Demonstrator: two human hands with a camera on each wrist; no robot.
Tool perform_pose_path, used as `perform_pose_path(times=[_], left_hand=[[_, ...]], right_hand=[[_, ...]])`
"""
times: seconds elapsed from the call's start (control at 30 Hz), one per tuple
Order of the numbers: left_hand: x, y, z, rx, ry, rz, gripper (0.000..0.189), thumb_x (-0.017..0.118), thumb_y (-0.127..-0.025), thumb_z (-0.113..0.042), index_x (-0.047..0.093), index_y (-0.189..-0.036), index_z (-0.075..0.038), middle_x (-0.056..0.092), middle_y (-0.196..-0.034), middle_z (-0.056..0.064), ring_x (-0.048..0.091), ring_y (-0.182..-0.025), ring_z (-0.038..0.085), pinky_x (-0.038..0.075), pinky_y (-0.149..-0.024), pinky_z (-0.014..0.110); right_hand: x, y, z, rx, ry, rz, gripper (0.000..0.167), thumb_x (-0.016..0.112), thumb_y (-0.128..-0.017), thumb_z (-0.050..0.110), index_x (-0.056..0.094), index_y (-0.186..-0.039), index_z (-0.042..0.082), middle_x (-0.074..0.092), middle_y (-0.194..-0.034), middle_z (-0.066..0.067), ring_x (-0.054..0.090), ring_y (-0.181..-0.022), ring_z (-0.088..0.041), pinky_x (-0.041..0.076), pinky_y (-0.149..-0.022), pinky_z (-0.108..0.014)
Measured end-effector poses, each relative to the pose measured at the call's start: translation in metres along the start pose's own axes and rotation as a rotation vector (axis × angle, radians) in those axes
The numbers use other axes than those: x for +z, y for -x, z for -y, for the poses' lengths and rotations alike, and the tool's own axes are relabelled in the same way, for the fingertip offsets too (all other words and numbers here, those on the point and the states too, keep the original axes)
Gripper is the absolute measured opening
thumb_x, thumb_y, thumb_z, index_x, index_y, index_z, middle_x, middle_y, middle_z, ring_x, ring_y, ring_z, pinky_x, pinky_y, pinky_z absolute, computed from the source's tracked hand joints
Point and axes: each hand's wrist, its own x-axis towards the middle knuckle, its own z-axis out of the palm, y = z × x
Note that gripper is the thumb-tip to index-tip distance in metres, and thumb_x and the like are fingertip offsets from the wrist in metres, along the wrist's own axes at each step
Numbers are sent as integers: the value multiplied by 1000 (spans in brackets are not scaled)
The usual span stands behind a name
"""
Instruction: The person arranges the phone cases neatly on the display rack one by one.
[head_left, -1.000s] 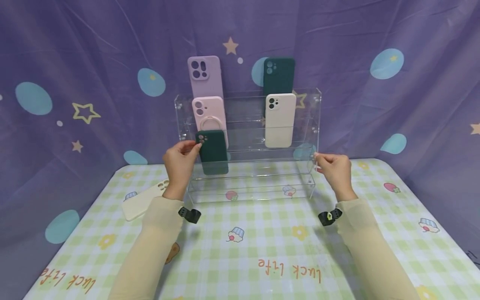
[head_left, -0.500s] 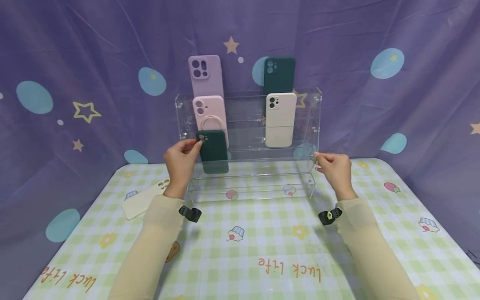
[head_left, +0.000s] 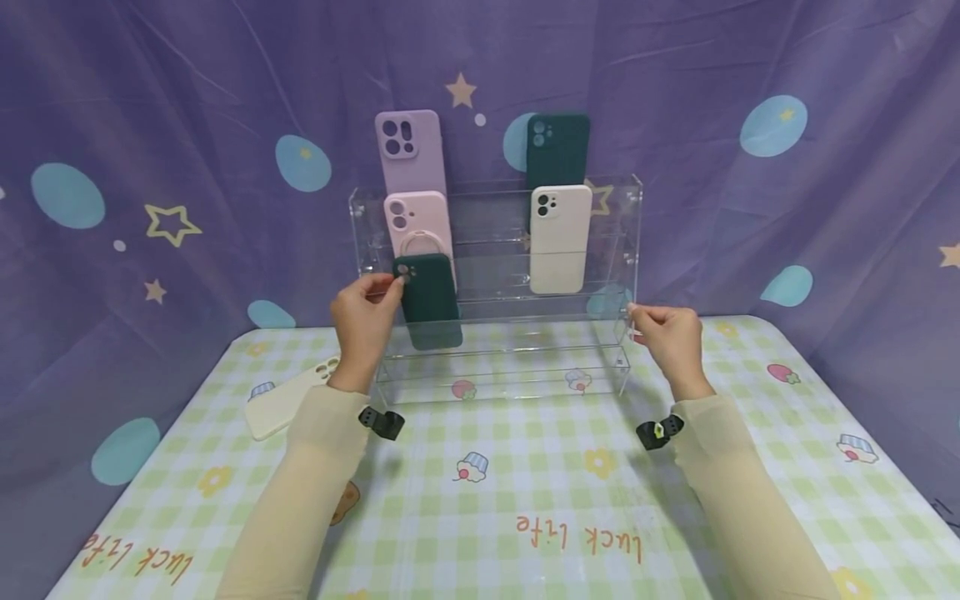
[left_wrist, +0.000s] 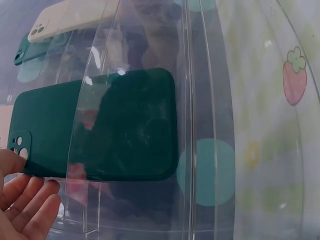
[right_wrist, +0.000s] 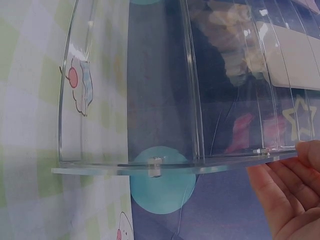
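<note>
My left hand (head_left: 365,321) pinches a dark green phone case (head_left: 431,304) at its upper left corner, by the camera cutouts. In the left wrist view the lower part of this green case (left_wrist: 127,125) sits behind a clear front panel of the acrylic display rack (head_left: 517,333). My right hand (head_left: 669,337) grips the right side edge of the rack between thumb and fingers, as the right wrist view also shows. Behind the held case stands a pink phone case (head_left: 420,218) with a ring, partly covered by it.
A lilac case (head_left: 423,171) stands top left on the rack. At right, another green case (head_left: 570,154) stands behind a cream case (head_left: 562,242). An off-white case (head_left: 281,404) lies on the checked tablecloth (head_left: 525,467) beside my left forearm. A purple curtain (head_left: 675,108) hangs behind.
The held green case has risen slightly and its lower end has shifted a little right, with my left hand moving along. My right hand stays on the rack's edge.
</note>
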Motion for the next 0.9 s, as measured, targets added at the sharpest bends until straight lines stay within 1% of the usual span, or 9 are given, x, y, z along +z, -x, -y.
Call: perform_pose_path(times=[0.23,0.3,0.4,0.6,0.73,0.8,0.9], left_hand=[[-2,-1,2,50,-66,34,21,70,-85,-21,73,-90,-1,72,-82,11,65,-68,21,43,-57,16],[-3,-1,3,56,-76,39,21,70,-85,-21,73,-89,-1,72,-81,11,65,-67,21,43,-57,17],[-4,0,4,55,-76,41,21,70,-85,-22,73,-89,-1,72,-81,11,64,-67,21,43,-57,17],[-6,1,7,45,-32,40,23,71,-85,-22,73,-92,-1,72,-84,12,65,-68,20,41,-56,9],[-11,3,5,47,-3,39,22,72,-84,-20,73,-95,-1,72,-87,12,66,-72,19,42,-57,7],[-15,3,6,54,20,36,22,72,-84,-20,73,-96,-1,72,-89,11,66,-74,16,44,-59,6],[-23,4,9,53,113,39,22,74,-83,-18,73,-97,-2,72,-92,11,66,-77,7,47,-64,8]], right_hand=[[0,0,0,-10,-3,-7,37,63,-91,27,69,-104,-7,67,-100,-24,64,-68,0,54,-62,-16],[0,0,0,-12,-5,-6,37,63,-91,27,69,-104,-7,68,-100,-24,64,-68,0,54,-62,-16],[0,0,0,-12,-6,-3,37,63,-91,27,69,-104,-7,68,-100,-24,65,-68,-1,54,-62,-16],[0,0,0,8,-4,7,37,63,-91,28,69,-105,-6,68,-102,-22,66,-70,-3,54,-63,-17],[1,0,0,11,-2,12,38,62,-91,29,69,-106,-6,68,-103,-22,66,-70,-2,55,-63,-18],[1,0,0,14,2,11,38,62,-91,29,69,-106,-5,68,-103,-22,66,-70,-2,55,-64,-18],[0,0,0,17,4,10,38,62,-91,29,69,-107,-5,68,-103,-22,66,-70,-2,54,-64,-18]])
